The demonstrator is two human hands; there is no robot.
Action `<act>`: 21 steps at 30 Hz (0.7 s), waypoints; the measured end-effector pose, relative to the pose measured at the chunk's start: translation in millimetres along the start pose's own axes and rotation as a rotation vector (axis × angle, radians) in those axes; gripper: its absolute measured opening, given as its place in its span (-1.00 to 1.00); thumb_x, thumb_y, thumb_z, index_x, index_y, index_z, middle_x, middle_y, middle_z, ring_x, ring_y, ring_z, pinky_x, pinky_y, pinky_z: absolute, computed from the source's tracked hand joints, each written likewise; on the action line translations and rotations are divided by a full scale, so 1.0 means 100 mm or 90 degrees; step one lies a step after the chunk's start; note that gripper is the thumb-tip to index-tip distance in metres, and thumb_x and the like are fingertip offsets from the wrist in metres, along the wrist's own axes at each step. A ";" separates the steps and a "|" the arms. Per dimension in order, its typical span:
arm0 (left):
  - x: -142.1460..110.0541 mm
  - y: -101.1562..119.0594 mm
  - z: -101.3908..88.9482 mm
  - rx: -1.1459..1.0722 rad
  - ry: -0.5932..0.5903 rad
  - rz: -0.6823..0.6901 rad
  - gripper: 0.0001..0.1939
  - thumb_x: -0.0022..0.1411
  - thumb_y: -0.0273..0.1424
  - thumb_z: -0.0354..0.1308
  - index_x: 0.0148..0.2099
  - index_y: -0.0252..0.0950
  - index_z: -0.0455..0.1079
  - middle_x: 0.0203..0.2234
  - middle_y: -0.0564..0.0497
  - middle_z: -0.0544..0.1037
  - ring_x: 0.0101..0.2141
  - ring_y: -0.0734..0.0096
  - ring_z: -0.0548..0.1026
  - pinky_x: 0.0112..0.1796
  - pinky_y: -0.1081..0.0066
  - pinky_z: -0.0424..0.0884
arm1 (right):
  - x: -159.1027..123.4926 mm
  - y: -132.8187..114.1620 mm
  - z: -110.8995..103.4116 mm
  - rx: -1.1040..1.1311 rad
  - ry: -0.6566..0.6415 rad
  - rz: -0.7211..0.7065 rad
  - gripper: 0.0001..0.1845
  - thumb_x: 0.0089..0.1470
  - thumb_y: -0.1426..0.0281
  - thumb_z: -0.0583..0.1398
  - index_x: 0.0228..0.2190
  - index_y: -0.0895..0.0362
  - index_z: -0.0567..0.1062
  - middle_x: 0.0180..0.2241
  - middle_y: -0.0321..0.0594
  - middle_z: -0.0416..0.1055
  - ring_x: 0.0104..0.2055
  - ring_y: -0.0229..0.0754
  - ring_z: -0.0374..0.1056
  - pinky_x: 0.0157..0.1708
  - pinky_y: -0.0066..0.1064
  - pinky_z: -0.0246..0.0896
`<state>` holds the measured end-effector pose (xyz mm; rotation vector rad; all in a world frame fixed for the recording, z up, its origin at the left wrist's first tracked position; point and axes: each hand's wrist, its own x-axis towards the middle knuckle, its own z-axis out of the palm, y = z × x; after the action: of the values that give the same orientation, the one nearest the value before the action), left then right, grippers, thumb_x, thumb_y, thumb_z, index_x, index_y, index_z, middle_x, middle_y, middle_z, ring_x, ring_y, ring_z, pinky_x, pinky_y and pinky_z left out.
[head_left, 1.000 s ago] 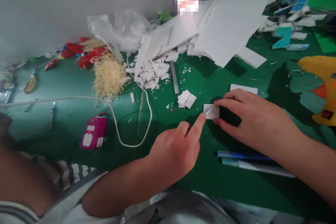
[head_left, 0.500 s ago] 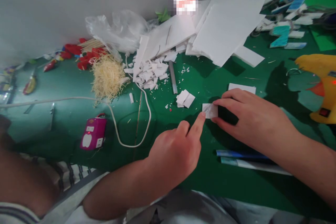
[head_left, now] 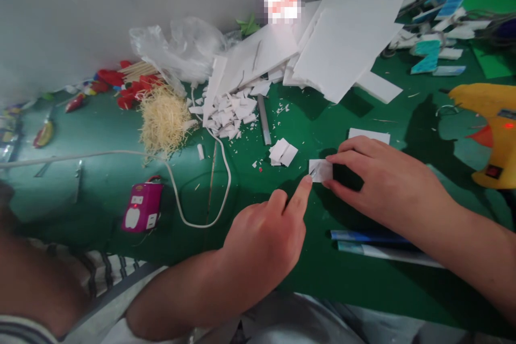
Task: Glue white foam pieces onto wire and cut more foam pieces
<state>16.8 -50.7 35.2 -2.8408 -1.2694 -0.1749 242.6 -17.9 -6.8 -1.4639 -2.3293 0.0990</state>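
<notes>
A small white foam-board piece (head_left: 321,171) lies on the green table (head_left: 258,258). My right hand (head_left: 363,172) grips its right edge between thumb and fingertips. From the left, my left hand (head_left: 268,234) reaches in, fingers curled and index finger stretched to the piece's left part. A thin blade (head_left: 313,171) glints at that fingertip; its handle is hidden in the hand. Several cut white squares (head_left: 284,152) lie in a small pile left of the piece. Behind my right hand is another white rectangle (head_left: 370,135), partly covered.
A yellow glue gun (head_left: 494,134) stands at right. Blue-tinted strips (head_left: 371,242) lie below my right forearm. Further back are white foam sheets (head_left: 350,32), scraps (head_left: 231,113), a grey stick (head_left: 264,120) and straw (head_left: 164,121). A white cable (head_left: 228,183) loops near a purple power adapter (head_left: 142,207). Another person's limb (head_left: 36,279) shows at left.
The whole view has shifted slightly. My right hand keeps its grip on the white piece, and the left fingertip with the blade stays at its left part, moved only a little.
</notes>
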 end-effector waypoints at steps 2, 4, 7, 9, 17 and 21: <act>-0.01 -0.01 -0.01 0.006 0.005 0.004 -0.55 0.46 -0.55 -0.08 0.26 -0.42 0.46 -0.54 0.13 0.45 -0.69 0.47 0.34 -0.66 0.39 0.33 | 0.00 0.00 0.00 0.012 -0.006 0.004 -0.75 0.25 0.28 0.17 -0.30 0.09 0.63 -0.20 -0.11 0.57 -0.28 -0.12 0.48 -0.40 -0.30 0.32; -0.02 -0.01 -0.02 0.014 0.003 0.003 -0.55 0.46 -0.56 -0.08 0.26 -0.41 0.47 -0.54 0.14 0.45 -0.70 0.47 0.33 -0.66 0.39 0.32 | 0.01 0.01 0.00 0.013 -0.006 -0.001 -0.76 0.25 0.28 0.17 -0.30 0.10 0.63 -0.21 -0.10 0.57 -0.27 -0.12 0.48 -0.39 -0.30 0.32; -0.03 -0.01 -0.05 0.026 -0.001 0.000 -0.55 0.47 -0.55 -0.08 0.25 -0.39 0.48 -0.55 0.15 0.45 -0.70 0.47 0.34 -0.67 0.38 0.30 | 0.01 0.01 0.00 0.005 0.002 -0.010 -0.76 0.25 0.29 0.18 -0.29 0.11 0.63 -0.22 -0.10 0.57 -0.27 -0.13 0.48 -0.42 -0.32 0.28; -0.04 -0.01 -0.08 0.041 -0.006 -0.001 -0.55 0.46 -0.55 -0.08 0.25 -0.37 0.48 -0.56 0.16 0.45 -0.70 0.46 0.34 -0.66 0.36 0.29 | 0.01 0.02 0.00 0.004 -0.002 -0.014 -0.77 0.25 0.28 0.19 -0.29 0.12 0.63 -0.22 -0.11 0.57 -0.28 -0.13 0.47 -0.42 -0.33 0.27; -0.12 -0.01 -0.11 0.052 -0.014 0.002 -0.57 0.46 -0.53 -0.05 0.25 -0.36 0.46 -0.57 0.17 0.44 -0.68 0.42 0.35 -0.62 0.31 0.32 | 0.00 0.02 0.02 0.007 -0.010 0.000 -0.73 0.27 0.25 0.16 -0.30 0.10 0.63 -0.20 -0.11 0.58 -0.28 -0.14 0.45 -0.37 -0.32 0.30; -0.14 -0.05 -0.13 0.050 -0.023 0.000 -0.58 0.45 -0.53 -0.04 0.24 -0.35 0.47 -0.58 0.18 0.43 -0.68 0.42 0.35 -0.63 0.31 0.32 | 0.00 0.03 0.02 0.011 -0.013 -0.003 -0.76 0.24 0.26 0.19 -0.29 0.11 0.63 -0.19 -0.09 0.57 -0.26 -0.12 0.46 -0.39 -0.31 0.30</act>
<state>3.0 -58.8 46.0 -2.7891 -1.2543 -0.0720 244.5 -16.5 -9.2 -1.4554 -2.3421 0.1319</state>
